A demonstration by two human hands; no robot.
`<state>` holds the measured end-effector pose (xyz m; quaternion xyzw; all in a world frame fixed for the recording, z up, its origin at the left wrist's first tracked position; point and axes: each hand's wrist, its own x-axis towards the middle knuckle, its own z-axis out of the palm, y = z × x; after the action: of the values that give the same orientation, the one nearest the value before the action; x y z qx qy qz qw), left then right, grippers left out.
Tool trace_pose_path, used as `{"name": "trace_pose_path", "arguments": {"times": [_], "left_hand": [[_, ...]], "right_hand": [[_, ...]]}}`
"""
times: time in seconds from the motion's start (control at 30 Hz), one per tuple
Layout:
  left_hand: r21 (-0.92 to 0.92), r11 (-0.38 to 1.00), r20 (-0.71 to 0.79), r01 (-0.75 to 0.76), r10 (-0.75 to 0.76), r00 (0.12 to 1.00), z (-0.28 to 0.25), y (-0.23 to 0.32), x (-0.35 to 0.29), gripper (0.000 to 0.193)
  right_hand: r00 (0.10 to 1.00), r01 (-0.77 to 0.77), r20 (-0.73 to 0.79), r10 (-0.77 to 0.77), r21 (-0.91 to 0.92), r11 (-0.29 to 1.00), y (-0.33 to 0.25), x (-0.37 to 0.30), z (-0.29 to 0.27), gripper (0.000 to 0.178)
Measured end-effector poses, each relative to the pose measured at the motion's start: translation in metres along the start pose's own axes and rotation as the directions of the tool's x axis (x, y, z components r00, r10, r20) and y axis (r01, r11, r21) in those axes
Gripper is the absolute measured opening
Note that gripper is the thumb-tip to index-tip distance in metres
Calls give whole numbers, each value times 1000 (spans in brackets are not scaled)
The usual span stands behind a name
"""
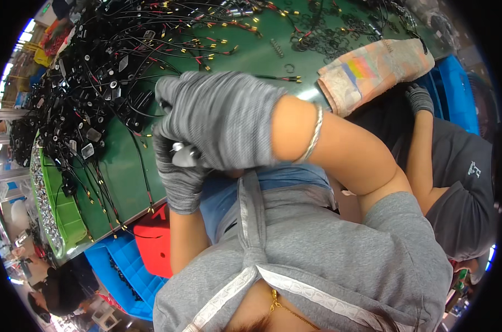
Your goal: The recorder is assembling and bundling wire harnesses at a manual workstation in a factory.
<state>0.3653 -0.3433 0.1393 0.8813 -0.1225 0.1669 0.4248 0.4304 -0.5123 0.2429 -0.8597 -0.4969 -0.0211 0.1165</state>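
Note:
Both my hands wear grey knitted gloves and meet in front of me over the near edge of the green table (126, 177). My right hand (223, 119) reaches in from the right, its fingers curled, and covers much of the left. Below and partly behind it, my left hand (176, 180) is closed too. Between them shows a small shiny part (178, 146) with something dark next to it; its kind is hidden by the gloves and blur. Close by on the left lies a heap of black cable assemblies (90, 83) with red and black wire ends and brass-coloured tips.
A green bin (68, 216) of small metal parts stands at the left edge. Below are a blue crate (109, 257) and a red plastic piece (151, 246). Black rings (345, 36), a spring (277, 48) and a folded cloth (375, 72) lie farther right, near a co-worker's gloved hand (420, 99).

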Motion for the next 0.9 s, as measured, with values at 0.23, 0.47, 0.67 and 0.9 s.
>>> {"name": "trace_pose_path", "arguments": {"times": [0.23,0.47,0.67,0.9], "left_hand": [[-676,737,-181,9,-178,967,13,27,12,69],[-437,893,-132,-106,53,990,6,7,13,44],[-402,915,-179,-26,-50,983,9,9,9,51],[-279,952,-157,-123,81,984,6,15,14,52]], "right_hand": [[345,582,-771,535,623,522,92,-57,3,65],[343,619,-727,595,651,438,110,-76,24,66],[363,630,-698,617,672,390,107,-75,27,65],[360,598,-689,629,688,411,107,-75,24,63]]}}
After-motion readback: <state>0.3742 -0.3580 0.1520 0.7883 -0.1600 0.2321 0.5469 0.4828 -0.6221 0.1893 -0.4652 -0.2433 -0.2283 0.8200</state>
